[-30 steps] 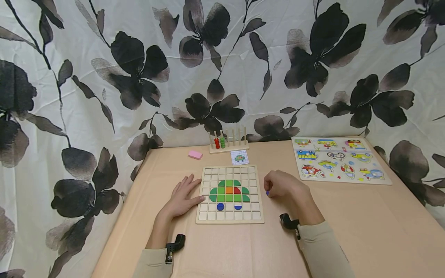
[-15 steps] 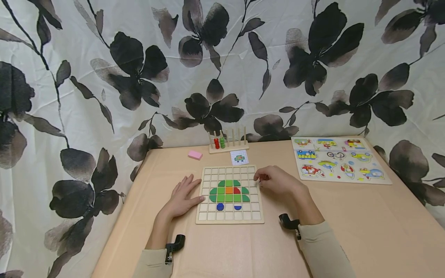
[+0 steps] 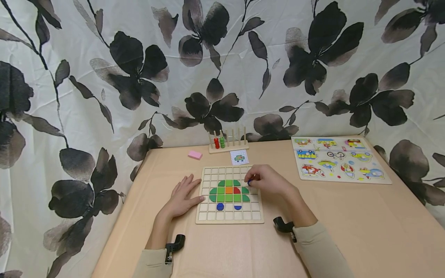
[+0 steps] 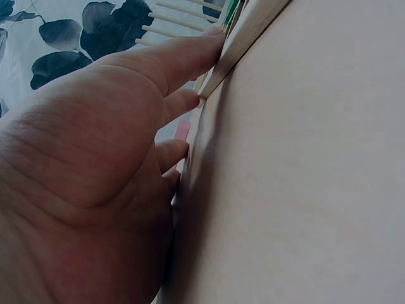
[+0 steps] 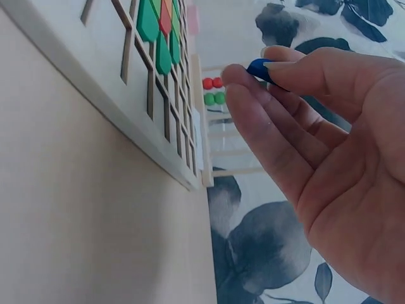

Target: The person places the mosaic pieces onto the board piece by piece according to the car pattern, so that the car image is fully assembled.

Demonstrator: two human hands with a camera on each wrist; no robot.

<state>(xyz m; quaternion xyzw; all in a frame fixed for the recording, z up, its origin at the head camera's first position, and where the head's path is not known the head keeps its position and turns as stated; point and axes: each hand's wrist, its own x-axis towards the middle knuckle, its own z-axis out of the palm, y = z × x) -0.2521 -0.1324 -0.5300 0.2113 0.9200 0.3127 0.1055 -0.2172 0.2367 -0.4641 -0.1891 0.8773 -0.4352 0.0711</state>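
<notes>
A square wooden grid board [image 3: 206,218] lies on the table, with green, orange, red and blue tiles set in its cells. The blue ones are a full round [image 3: 220,207] at lower left and a half round [image 3: 238,207] to its right. My right hand [image 3: 272,180] is over the board's upper right part, pinching a small blue tile [image 5: 258,69] between thumb and fingertips. My left hand [image 3: 181,199] rests flat at the board's left edge, fingers straight, its thumb touching the rim; in the left wrist view nothing is in its palm [image 4: 88,152].
Behind the board lie a small pattern card [image 3: 239,157] and a pink block [image 3: 195,155]. A peg rack [image 3: 229,147] with red and green beads stands at the back. A vehicle picture puzzle [image 3: 340,158] lies at the right rear. A floral cloth [image 3: 264,73] hangs behind the table.
My right hand has moved left from beside the board to over its upper right cells, carrying the blue tile. My left hand has stayed in place.
</notes>
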